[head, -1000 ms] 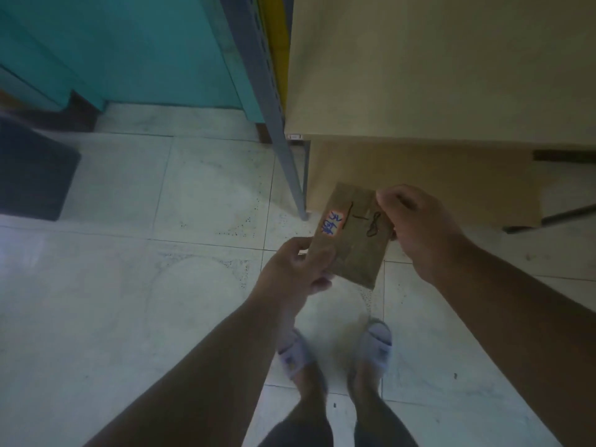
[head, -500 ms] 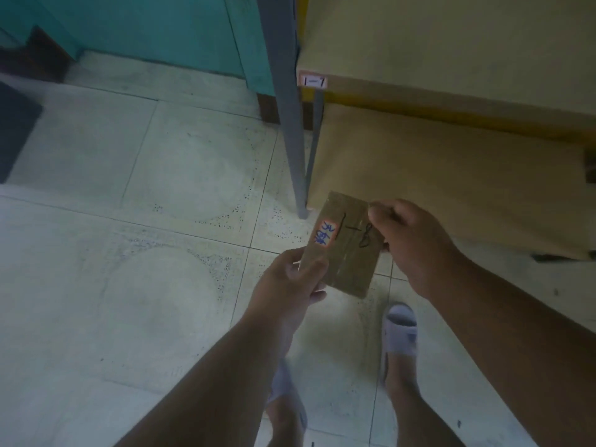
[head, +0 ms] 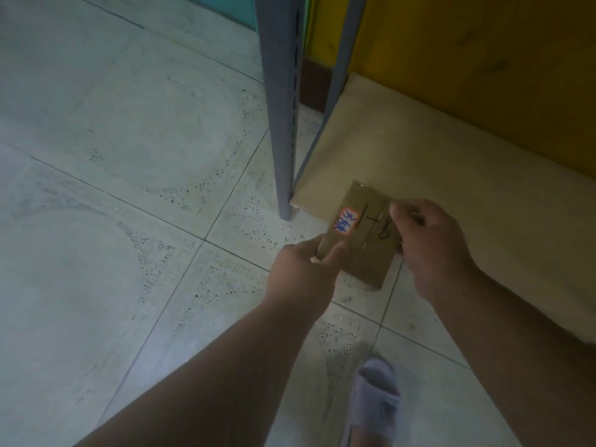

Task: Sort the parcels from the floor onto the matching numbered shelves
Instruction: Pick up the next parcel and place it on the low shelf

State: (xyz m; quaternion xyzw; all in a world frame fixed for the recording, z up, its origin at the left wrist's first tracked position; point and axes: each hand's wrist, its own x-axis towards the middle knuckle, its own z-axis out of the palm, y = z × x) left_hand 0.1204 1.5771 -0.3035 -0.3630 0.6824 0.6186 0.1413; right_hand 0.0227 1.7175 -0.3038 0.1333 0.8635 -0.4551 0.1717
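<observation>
small flat brown cardboard parcel (head: pixel 358 233) held between both hands, over front edge of low tan shelf board (head: pixel 451 195) — left hand (head: pixel 303 275) pinches near corner, right hand (head: pixel 429 240) fingers curled round far side; grey metal shelf post (head: pixel 280 108) beside.

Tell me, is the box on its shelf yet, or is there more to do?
Not yet. The parcel is off the floor, which is done. Right now the left hand and the right hand both hold it above the low shelf board. Left to do: set it down on the matching shelf. No shelf number or other parcels show in this view.
</observation>
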